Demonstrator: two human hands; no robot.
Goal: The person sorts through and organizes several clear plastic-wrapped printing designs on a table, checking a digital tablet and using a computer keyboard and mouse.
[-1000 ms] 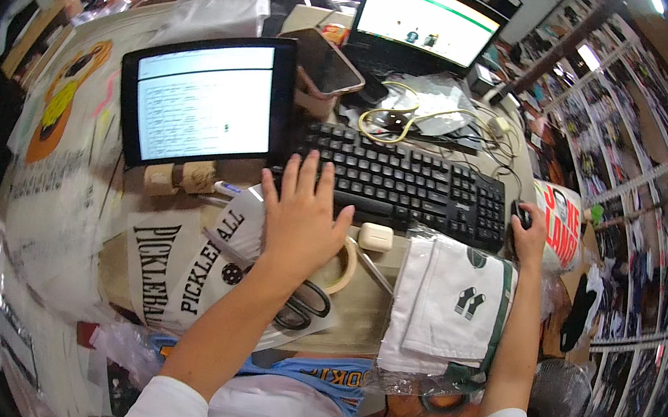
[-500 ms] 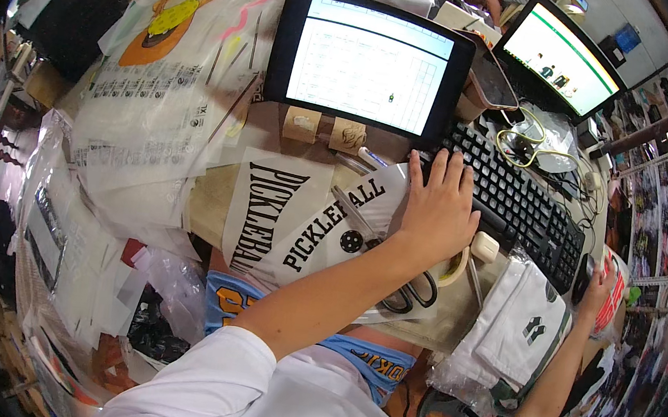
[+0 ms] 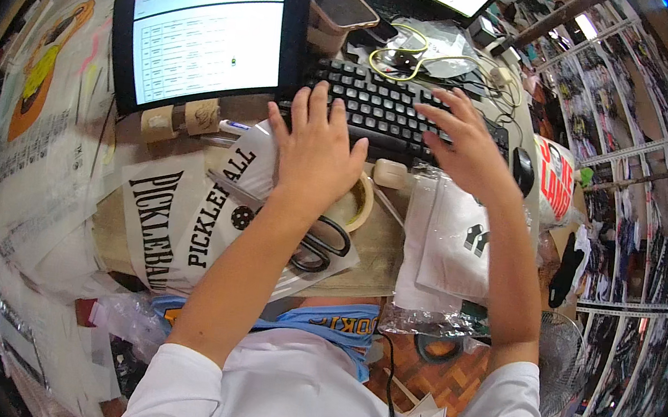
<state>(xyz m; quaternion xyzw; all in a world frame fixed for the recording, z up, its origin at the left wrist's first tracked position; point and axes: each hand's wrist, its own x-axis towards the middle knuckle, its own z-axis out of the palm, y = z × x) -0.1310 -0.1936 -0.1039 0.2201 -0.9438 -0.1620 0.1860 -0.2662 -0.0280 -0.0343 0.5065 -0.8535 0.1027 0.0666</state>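
left hand [image 3: 313, 157], right hand [image 3: 476, 152] grasping nothing, fingers spread over keyboard [image 3: 387, 107]; mouse [image 3: 523, 172] near right edge of worktop [image 3: 373, 258]; light, level wrists suit best.

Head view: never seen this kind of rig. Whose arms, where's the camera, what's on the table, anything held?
No robot here: these are a person's own bare hands. The camera is worn on the head and looks down; its fisheye lens bends straight edges near the rim.

The left hand lies at the near left of the black keyboard, and the right hand is over its right part, fingers spread. Neither grips anything; whether any key is pressed can't be told.

To the right is a black mouse, with no hand on it. A lit screen stands at the left. Nearer the body are lettered sheets, scissors, a tape roll, a small white case and bagged white fabric.
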